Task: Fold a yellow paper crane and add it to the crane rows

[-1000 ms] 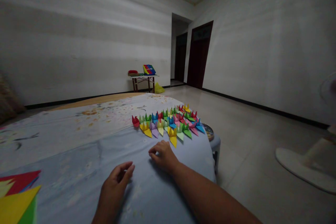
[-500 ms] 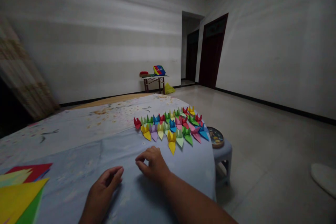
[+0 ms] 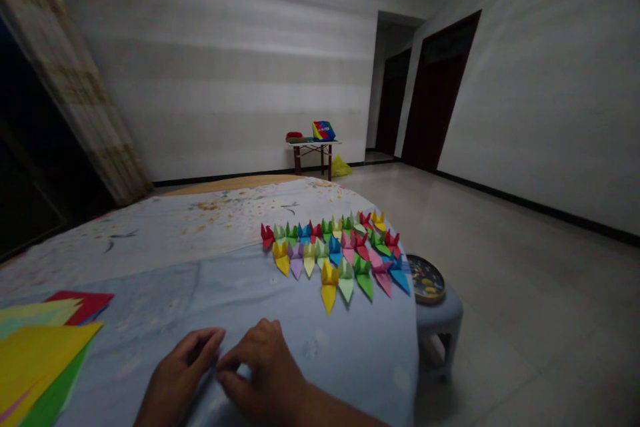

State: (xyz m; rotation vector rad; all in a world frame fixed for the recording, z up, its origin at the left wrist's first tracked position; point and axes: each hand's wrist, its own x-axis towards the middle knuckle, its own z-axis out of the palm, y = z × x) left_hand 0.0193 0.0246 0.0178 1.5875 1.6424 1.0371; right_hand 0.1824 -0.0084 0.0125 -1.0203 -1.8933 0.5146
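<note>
My left hand (image 3: 183, 373) rests low over the blue tablecloth (image 3: 210, 293), thumb and fingertips pressed together. Close on its right is my right hand (image 3: 265, 367), curled so that thumb and index finger meet around a small gap. I see nothing in either hand. Beyond them stand several folded paper cranes in rows, among them a yellow crane (image 3: 329, 283) at the front, a pale green crane (image 3: 345, 280) and a green crane (image 3: 363, 275). Left of my hands lies a pile of coloured paper sheets (image 3: 45, 360), yellow uppermost, with green and red edges showing.
A grey-blue stool (image 3: 445, 310) with a round patterned tray (image 3: 425, 280) stands against the table's right side. By the far wall, a small table (image 3: 313, 145) carries a colourful box (image 3: 323, 131). A yellow bag (image 3: 341, 165) lies on the floor beside it.
My right hand has moved back from the cranes, down and left, and is now beside my left hand. The view has turned slightly left. The cranes keep their arrangement.
</note>
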